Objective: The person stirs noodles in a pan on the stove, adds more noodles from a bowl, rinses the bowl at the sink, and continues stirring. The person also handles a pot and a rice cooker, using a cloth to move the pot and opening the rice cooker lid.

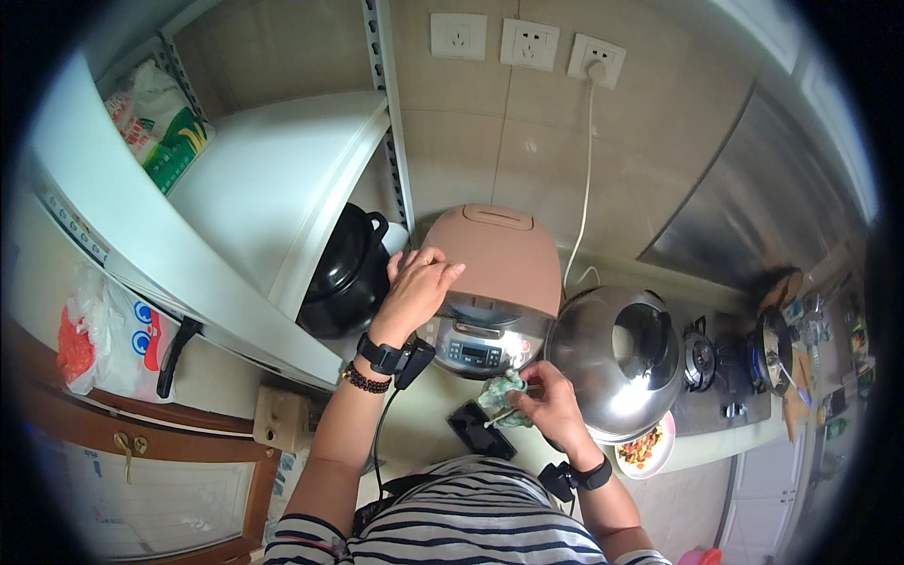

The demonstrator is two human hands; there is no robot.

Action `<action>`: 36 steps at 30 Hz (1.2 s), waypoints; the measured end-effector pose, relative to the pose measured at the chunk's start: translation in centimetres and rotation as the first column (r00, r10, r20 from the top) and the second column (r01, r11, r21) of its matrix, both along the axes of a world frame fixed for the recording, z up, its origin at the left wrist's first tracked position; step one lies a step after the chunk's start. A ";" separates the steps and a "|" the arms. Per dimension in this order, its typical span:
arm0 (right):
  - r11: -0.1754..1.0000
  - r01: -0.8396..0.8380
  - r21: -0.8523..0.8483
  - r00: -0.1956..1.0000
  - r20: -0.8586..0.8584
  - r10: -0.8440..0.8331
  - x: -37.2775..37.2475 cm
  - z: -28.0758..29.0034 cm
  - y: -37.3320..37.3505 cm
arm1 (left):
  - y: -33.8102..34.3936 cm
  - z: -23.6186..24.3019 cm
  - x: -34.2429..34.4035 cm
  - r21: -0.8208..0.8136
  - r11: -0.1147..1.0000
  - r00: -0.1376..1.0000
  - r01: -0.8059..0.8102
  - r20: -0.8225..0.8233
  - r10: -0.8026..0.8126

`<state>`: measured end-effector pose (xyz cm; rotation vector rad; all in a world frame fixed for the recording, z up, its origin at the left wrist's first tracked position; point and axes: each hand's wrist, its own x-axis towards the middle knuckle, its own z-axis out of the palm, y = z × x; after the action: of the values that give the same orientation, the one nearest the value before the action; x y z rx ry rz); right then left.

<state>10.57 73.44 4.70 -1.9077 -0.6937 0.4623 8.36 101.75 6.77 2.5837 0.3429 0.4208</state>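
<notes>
A rice cooker (494,259) with a pinkish-brown lid and a silver front panel stands on the counter against the wall. Its lid is down. My left hand (422,282) lies on the left side of the lid, fingers stretched out and holding nothing. In front of the cooker, my right hand (554,403) pinches a crumpled green-and-white cloth (504,394). The cloth is close to the lower front of the cooker; whether it touches the panel I cannot tell. Just below the cloth a black phone-like flat thing (478,428) lies on the counter.
A large steel domed lid (612,358) sits to the right, with a plate of diced food (650,447) before it. Beyond are a gas stove (716,367) and a pan (774,348). A black pot (348,268) stands under the white shelf (273,160). A plugged cord (589,179) hangs behind.
</notes>
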 end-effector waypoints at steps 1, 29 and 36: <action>0.998 0.050 0.035 0.997 -0.064 -0.047 0.1 -0.1 0.0 | 0.2 0.2 0.0 -0.024 1.000 1.000 -0.002 0.002 0.002; 0.445 0.563 0.696 0.821 -0.532 -0.208 16.0 4.0 15.4 | 4.4 10.9 10.5 -0.059 0.974 0.837 -0.218 0.502 0.218; 0.657 0.269 0.705 0.823 0.187 -0.537 18.7 4.6 27.5 | 8.2 13.7 17.5 -0.094 0.979 0.911 -0.179 0.359 0.201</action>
<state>29.28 100.90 9.33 -1.3973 -0.5340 -0.4360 25.87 109.93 20.47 2.3549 0.4646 0.9339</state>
